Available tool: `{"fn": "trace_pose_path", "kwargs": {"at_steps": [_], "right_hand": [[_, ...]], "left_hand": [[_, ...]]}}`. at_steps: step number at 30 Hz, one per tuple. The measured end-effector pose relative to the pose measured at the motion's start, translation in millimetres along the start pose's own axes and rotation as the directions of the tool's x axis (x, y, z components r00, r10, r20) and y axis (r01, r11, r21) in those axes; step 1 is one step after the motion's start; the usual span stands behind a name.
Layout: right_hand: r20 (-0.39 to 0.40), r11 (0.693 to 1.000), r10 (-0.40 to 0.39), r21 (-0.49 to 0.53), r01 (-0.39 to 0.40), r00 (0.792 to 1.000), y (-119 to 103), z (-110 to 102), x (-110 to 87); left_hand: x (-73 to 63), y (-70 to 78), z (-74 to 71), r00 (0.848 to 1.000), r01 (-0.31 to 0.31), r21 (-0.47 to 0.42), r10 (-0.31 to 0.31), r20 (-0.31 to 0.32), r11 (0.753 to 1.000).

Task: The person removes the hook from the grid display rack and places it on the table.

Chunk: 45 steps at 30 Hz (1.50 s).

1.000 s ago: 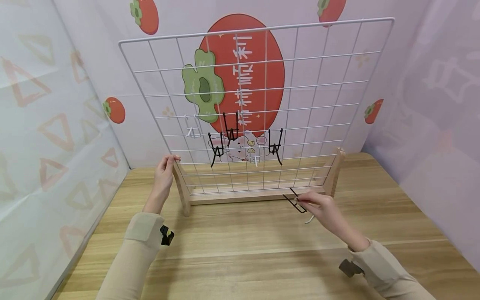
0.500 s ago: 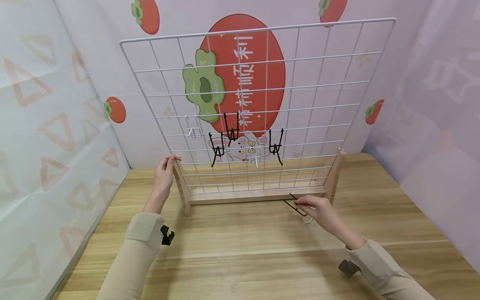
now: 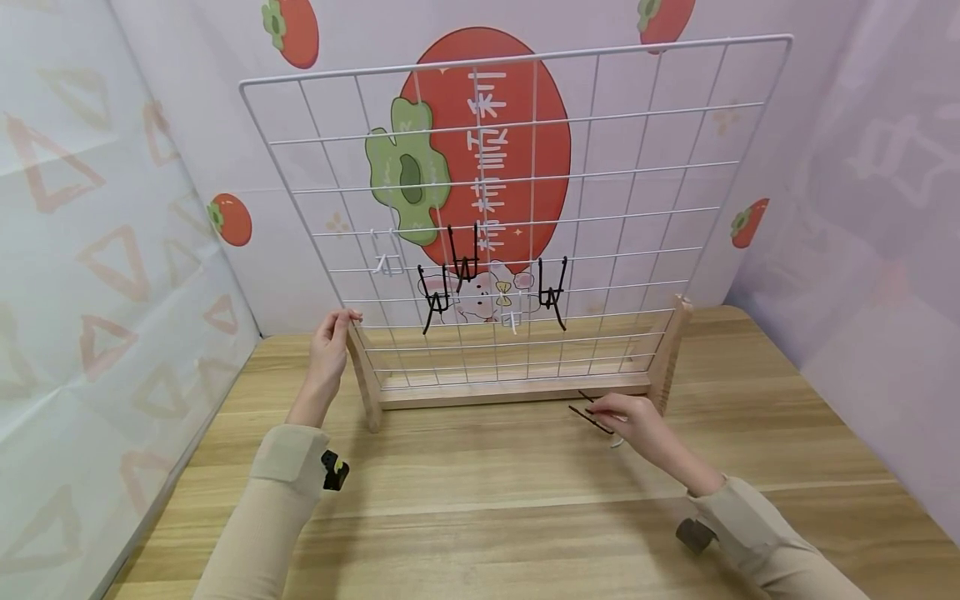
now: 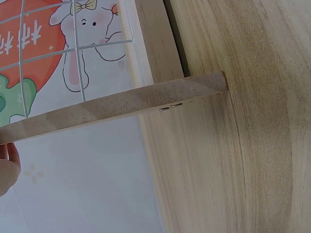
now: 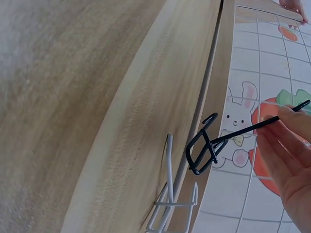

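Observation:
In the head view, my left hand [image 3: 327,350] grips the top of the wooden side post [image 3: 363,379] at the left of a white wire grid rack [image 3: 517,60]. In the left wrist view, only part of that hand [image 4: 7,170] shows below the post. Low in front of the rack's base, my right hand [image 3: 632,418] pinches a black wire hook [image 5: 245,129] by its long prong, the looped back pointing away from the fingers. A white wire hook [image 5: 169,167] lies on the table beside it, mostly hidden behind the hand in the head view.
Three black hooks, among them one at the right [image 3: 551,296], hang on the grid's lower half. Two white hooks, one at the left [image 3: 386,264], hang there too. The wooden base bar [image 3: 517,390] stands on the wood-grain table [image 3: 480,517]. A printed cloth backdrop hangs behind.
My right hand has moved slightly down and left, and the black hook has come lower and lies flatter. The left hand stays on the post.

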State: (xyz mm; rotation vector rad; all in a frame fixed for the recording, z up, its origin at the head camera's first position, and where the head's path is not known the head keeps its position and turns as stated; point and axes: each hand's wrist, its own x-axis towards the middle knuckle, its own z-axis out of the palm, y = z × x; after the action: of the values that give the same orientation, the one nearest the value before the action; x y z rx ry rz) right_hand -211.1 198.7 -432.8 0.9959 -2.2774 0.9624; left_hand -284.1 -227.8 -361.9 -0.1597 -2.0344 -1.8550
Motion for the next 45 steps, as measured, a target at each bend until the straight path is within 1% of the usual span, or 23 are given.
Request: {"fn": "trace_pose_path", "kwargs": {"at_steps": [8,15,22,27,33,36,40,45], "right_hand": [[0.023,1.0,-0.013,0.011,0.013,1.0,4,3,-2.5],[0.07,1.0,0.017,0.009,-0.018,0.997,5,4,-3.6],[0.09,1.0,0.017,0.005,-0.018,0.996,4,6,-3.7],[0.116,0.999,0.036,0.018,-0.039,0.993,2,7,-5.0],[0.14,0.999,0.032,0.028,-0.037,0.99,1,10,-6.4],[0.18,0.998,0.053,0.027,-0.059,0.982,0,11,-6.5],[0.243,0.994,0.094,0.029,-0.104,0.965,-2,12,-6.2],[0.281,0.992,0.098,0.046,-0.115,0.955,-2,13,-6.1]], "left_hand": [[-0.2,0.5,0.7,1.0,-0.003,0.0,0.003,-0.008,1.0],[-0.2,0.4,0.3,1.0,0.005,0.012,-0.005,-0.009,1.0],[0.4,0.7,1.1,1.0,0.0,-0.001,0.0,-0.01,1.0],[0.3,0.5,1.1,1.0,0.001,-0.017,-0.001,-0.015,1.0],[0.4,-0.2,0.4,1.0,0.004,-0.014,-0.005,-0.01,1.0],[0.5,-0.1,0.6,1.0,0.005,-0.013,-0.005,-0.011,1.0],[0.1,0.5,0.9,1.0,0.009,-0.011,-0.009,-0.012,1.0],[-0.2,0.7,0.8,1.0,0.008,-0.008,-0.008,-0.006,1.0]]}}
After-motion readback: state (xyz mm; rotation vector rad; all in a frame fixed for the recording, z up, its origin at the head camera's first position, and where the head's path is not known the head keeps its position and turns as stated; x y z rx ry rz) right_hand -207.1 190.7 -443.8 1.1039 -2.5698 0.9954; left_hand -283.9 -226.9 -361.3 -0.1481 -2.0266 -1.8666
